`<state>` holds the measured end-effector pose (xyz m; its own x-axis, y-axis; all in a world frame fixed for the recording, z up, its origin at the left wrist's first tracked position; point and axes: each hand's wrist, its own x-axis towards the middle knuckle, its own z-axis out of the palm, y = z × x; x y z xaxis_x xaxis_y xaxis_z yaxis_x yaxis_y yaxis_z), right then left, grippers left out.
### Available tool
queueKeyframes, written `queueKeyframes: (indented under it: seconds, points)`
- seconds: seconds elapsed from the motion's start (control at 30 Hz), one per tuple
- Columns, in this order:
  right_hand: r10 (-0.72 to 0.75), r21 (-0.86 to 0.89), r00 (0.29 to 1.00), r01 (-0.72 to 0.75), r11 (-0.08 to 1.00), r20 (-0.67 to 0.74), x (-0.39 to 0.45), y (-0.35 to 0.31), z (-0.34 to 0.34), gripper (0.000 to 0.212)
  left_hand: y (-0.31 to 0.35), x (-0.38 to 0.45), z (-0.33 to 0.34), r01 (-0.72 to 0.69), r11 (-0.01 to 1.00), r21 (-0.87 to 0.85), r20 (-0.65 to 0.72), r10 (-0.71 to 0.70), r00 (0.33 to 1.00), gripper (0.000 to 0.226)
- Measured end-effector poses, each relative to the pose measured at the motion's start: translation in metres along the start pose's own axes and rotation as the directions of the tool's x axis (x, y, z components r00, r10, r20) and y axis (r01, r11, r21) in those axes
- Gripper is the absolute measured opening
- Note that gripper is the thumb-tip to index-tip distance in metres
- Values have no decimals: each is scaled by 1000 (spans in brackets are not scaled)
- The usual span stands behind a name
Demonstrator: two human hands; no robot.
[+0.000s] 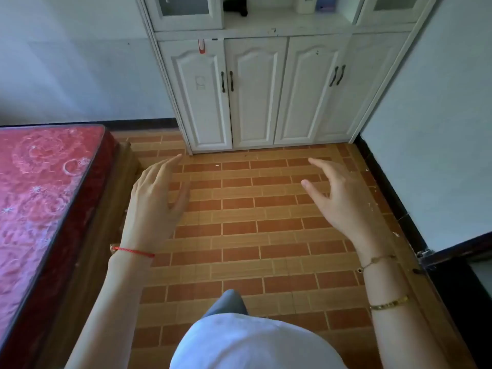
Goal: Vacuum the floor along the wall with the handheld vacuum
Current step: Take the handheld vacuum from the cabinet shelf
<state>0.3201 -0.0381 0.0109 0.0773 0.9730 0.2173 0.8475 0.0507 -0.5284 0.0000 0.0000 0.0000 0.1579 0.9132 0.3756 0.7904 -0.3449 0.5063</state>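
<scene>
Your left hand (pixel 154 206) and your right hand (pixel 343 201) are both raised over the floor (pixel 247 235), palms turned toward each other, fingers spread loosely and holding nothing. The left hand hangs just beside the long edge of the bed (pixel 45 203) with its red patterned mattress; the right hand is near the dark skirting (pixel 386 187) that runs along the right wall (pixel 436 129). A red string (pixel 135 251) circles your left wrist, and two gold bracelets (pixel 388 304) sit on your right forearm. You cannot see a handheld vacuum anywhere that can be told for certain: a small dark object (pixel 235 6) lies on the open shelf of the white cabinet (pixel 255 89), at the shelf's left end, but it is too small and cut off by the top of the view to name. That shelf is well apart from both hands, ahead of them and above the cabinet's four closed lower doors. The floor itself is brick-patterned tile in orange and tan, with pale specks scattered near the cabinet's foot and along the right skirting. Your knee (pixel 226 302) and white shirt (pixel 253 344) fill the bottom middle of the view.
</scene>
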Motion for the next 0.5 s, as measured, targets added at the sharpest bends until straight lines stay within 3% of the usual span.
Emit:
queueKeyframes:
  seconds: [0.27,0.5]
  points:
    - [58,3,997,-58,998,44,57,32,20,51,-14,53,38,45,999,-12,17,-44,999,45]
    - [110,25,993,-111,993,48,156,55,42,51,-36,151,79,60,998,-1,71,-60,996,46]
